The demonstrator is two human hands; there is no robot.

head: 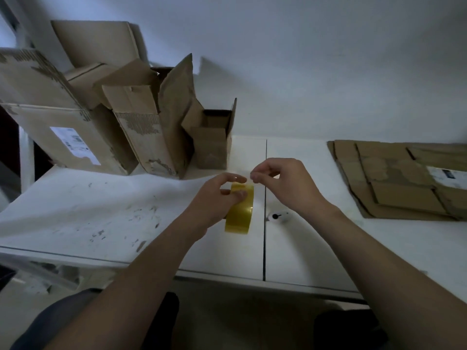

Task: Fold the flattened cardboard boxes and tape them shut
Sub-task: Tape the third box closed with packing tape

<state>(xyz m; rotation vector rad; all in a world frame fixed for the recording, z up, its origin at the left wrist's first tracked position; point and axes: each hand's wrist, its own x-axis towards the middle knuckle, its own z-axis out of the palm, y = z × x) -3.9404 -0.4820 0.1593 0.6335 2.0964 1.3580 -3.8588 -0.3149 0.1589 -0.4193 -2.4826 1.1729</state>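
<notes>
A white bench (316, 248) stood against a plain white wall (316, 59), its top in two panels with a dark seam (264, 236) between them and grey scuff marks (136, 218) across the left panel. Above the seam the left hand (214, 198) held a roll of yellowish clear packing tape (241, 215) on edge. Its fingers (236, 178) curled over the top of the roll, the thumb pressing the near side. The right hand (285, 185) hovered just beside it, its fingers (257, 176) curled and the thumb and forefinger tips drawn together at the top rim of the roll. Whether they had hold of a tape end could not be told.

The flattened cardboard boxes (399, 183) lay in a loose stack on the right panel, well apart from the hands, one with a white label at the frame edge. At the back left stood opened boxes: a large carton with a shipping label (63, 132), a tall narrow box with torn flaps (149, 140) leaning against it, and a small open box (214, 147) nearest the seam. A small white object with a black spot (279, 216) rested on the bench near the right wrist.
</notes>
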